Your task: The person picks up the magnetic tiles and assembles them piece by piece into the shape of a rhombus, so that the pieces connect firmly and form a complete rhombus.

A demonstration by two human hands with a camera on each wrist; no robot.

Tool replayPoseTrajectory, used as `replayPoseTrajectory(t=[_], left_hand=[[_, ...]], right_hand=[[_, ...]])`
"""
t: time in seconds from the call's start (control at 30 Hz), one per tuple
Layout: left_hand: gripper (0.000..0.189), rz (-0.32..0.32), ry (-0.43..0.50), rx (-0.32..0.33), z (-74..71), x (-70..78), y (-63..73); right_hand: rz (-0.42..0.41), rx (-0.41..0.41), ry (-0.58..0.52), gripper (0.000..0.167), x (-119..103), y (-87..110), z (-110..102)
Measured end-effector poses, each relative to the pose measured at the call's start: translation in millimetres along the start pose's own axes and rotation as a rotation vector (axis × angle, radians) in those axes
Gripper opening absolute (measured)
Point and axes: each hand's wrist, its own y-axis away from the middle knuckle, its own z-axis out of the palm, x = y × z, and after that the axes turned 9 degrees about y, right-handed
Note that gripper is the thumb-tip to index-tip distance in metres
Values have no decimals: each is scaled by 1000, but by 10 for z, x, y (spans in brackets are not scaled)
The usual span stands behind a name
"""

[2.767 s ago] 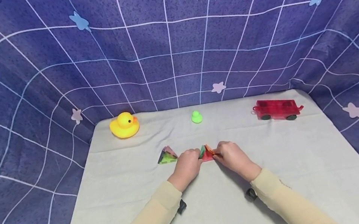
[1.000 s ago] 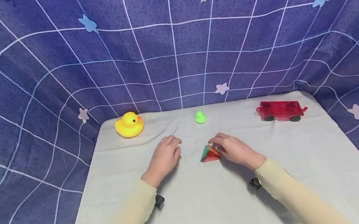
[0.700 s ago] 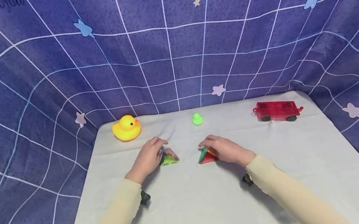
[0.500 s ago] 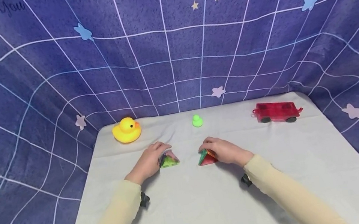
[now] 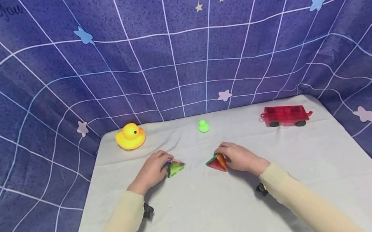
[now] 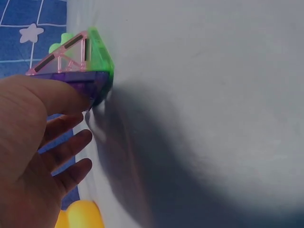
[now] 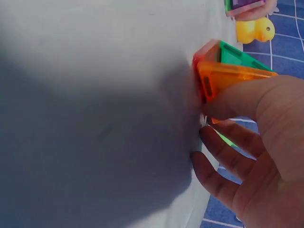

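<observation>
My left hand [image 5: 151, 171] pinches a small pyramid of see-through magnetic tiles [image 5: 176, 167] at the table's middle. In the left wrist view its thumb lies along a purple tile [image 6: 90, 78], with a pink tile [image 6: 71, 54] and a green one [image 6: 99, 54] beyond; the other fingers curl loosely below. A second magnetic-tile pyramid [image 5: 216, 163], red, orange and green, is pinched by my right hand [image 5: 240, 158]. The right wrist view shows the thumb pressed on its orange tile [image 7: 223, 76]. A gap of white cloth separates the two pyramids, and the fingertips behind them are partly hidden.
Along the back of the white-covered table [image 5: 199, 216] stand a yellow duck [image 5: 130, 137] at left, a small green duck [image 5: 203, 126] in the middle and a red toy wagon base [image 5: 286, 115] at right. A blue grid-patterned curtain [image 5: 156, 49] rises behind.
Both hands were together at the red pyramid; the left then moved left and took hold of the green-bottomed one. Just now both pyramids have turned in the fingers, the right one shifting slightly right.
</observation>
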Motion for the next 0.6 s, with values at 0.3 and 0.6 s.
replayPoseTrajectory(t=[0.3,0.6], left_hand=[[38,-35,36,40,33,-40,102],[36,-63,53,63,78,-25,161]], right_hand=[[48,1,-5,34,31,210,-67],[110,-15,-11,32,63,301,-76]])
